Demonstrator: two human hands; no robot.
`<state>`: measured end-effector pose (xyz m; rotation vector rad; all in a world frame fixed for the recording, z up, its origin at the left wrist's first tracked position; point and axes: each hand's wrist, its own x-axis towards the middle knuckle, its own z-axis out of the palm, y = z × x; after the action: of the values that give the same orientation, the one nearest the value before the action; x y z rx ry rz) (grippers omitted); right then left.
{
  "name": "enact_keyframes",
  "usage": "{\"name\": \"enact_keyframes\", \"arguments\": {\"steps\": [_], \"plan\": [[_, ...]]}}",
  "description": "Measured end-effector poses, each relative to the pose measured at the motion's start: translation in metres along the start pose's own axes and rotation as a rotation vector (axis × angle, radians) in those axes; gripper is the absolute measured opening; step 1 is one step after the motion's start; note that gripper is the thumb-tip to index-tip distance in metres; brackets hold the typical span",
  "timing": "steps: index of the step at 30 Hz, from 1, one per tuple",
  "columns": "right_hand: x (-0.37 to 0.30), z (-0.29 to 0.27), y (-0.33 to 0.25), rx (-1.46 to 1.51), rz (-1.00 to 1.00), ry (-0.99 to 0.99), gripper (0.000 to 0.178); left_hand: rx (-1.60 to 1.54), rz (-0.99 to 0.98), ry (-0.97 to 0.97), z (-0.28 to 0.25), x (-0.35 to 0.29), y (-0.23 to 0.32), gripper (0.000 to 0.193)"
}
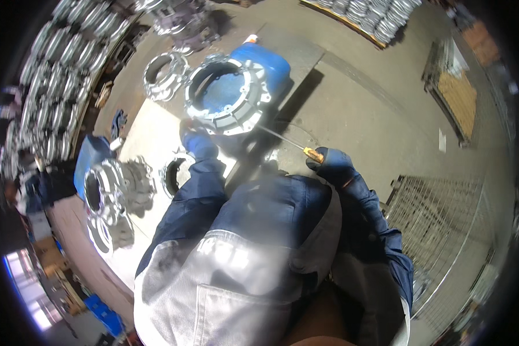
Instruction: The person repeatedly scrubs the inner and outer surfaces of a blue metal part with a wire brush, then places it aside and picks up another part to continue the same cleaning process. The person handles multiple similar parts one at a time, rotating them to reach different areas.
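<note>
A large silver ring-shaped metal casting (228,120) lies tilted, with a wide round opening through which blue shows. My left hand (199,142), in a blue glove, grips the near left edge of this casting; its fingertips are partly hidden. My right hand (333,164), also in a blue glove, is closed around the yellow handle of a long thin metal tool (294,144), a file or a screwdriver. The tool's shaft points left, and its far end meets the casting's near right edge. Behind the casting, a blue plastic jerrycan (274,66) lies on the table.
Smaller ring castings (164,75) stand left of the large one. More castings (118,184) sit on the pale board at left. Stacked castings (69,63) line the far left. A wire mesh cage (435,216) stands at right, and a pallet (452,104) lies beyond it.
</note>
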<state>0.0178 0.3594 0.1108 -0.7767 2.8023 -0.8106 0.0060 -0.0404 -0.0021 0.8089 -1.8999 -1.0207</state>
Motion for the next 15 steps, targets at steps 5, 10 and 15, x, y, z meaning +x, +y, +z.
{"name": "enact_keyframes", "arguments": {"steps": [5, 10, 15], "plan": [[0.050, -0.023, -0.054, -0.174, 0.065, -0.336, 0.035, -0.212, -0.685, 0.058, -0.065, -0.039, -0.048, 0.029], [0.106, -0.015, -0.111, -0.111, -0.246, -0.236, 0.037, 0.462, -0.857, -0.381, -0.115, -0.083, -0.098, 0.031], [0.184, 0.004, -0.132, -0.256, -0.266, -0.059, 0.038, 0.495, -0.943, -0.435, -0.134, -0.086, -0.179, 0.030]]}}
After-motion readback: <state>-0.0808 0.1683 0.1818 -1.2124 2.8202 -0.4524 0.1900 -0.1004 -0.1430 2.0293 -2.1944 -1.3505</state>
